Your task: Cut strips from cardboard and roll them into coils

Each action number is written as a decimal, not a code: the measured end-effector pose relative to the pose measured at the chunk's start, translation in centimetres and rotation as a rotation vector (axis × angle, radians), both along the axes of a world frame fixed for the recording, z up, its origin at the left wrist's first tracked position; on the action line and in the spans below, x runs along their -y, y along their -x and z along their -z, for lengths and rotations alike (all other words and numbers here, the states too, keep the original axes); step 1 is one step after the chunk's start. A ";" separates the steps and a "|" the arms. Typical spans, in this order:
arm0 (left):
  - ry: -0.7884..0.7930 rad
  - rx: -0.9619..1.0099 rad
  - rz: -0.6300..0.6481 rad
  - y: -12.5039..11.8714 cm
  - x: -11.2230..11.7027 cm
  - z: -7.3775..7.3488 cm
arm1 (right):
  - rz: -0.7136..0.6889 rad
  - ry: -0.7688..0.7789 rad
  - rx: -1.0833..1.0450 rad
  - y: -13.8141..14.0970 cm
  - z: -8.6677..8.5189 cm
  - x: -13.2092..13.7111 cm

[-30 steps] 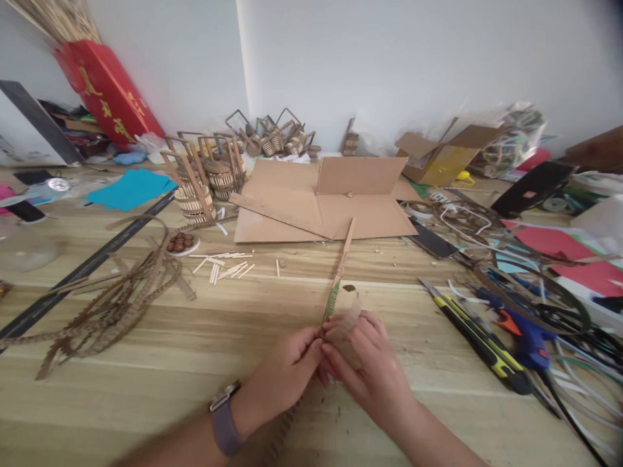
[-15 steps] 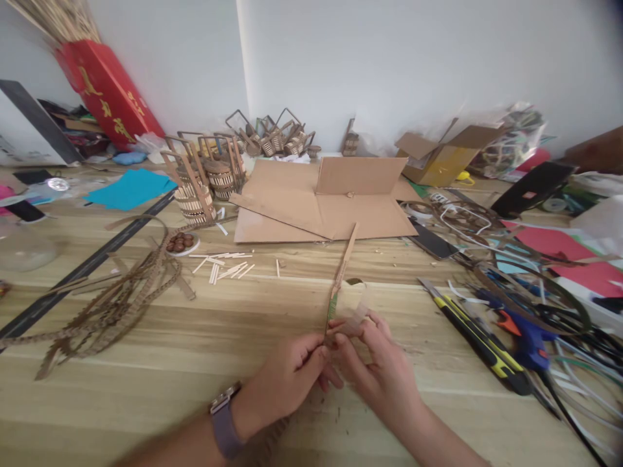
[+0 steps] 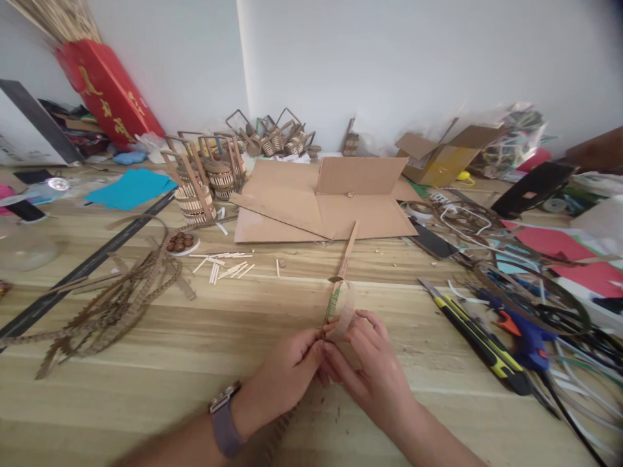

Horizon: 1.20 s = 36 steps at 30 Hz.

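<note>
A long narrow cardboard strip [image 3: 346,259], printed green near its lower part, runs from my fingers toward the large cardboard sheet. My left hand [image 3: 287,366], with a watch [image 3: 225,397] on its wrist, is closed on the strip's near end. Beside it, my right hand [image 3: 367,363] pinches a thin, pale peeled layer [image 3: 348,311] that curls up from the strip. The curl's dark tip lies across the strip. Both hands touch at the fingertips, so the exact grip point is hidden. A ridged strip trails below the left wrist.
Flat cardboard [image 3: 282,188] lies ahead. Small woven baskets [image 3: 195,201], short white sticks [image 3: 228,269], a dish of brown balls [image 3: 181,243] and coiled corrugated strips [image 3: 131,298] are left. A yellow-black utility knife [image 3: 477,337] and blue glue gun [image 3: 533,344] lie right.
The peeled layer's curl has shifted left, and its tip now crosses the strip. My right hand has moved slightly left and down against the left one.
</note>
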<state>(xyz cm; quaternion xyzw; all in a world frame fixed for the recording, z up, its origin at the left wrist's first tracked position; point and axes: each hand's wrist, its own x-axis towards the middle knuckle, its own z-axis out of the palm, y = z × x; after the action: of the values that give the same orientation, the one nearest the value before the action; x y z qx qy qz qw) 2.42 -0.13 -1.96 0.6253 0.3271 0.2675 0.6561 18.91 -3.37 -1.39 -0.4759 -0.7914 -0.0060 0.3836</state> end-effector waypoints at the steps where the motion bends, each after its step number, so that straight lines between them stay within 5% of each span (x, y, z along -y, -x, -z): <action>1: -0.003 -0.009 -0.005 0.0 0.0 0.0 | 0.006 0.002 0.007 0.0 0.0 0.0; 14: -0.044 -0.048 0.067 0.3 0.3 -0.5 | 0.097 0.030 -0.089 -0.1 -0.9 -0.1; 36: -0.006 -0.038 -0.013 0.1 0.1 0.1 | 0.006 -0.005 -0.008 0.1 -0.2 0.0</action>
<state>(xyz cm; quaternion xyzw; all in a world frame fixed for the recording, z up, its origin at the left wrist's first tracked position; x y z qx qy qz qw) 2.36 -0.20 -2.05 0.6302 0.3428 0.2610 0.6459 18.78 -3.41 -1.23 -0.4776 -0.7882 -0.0071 0.3880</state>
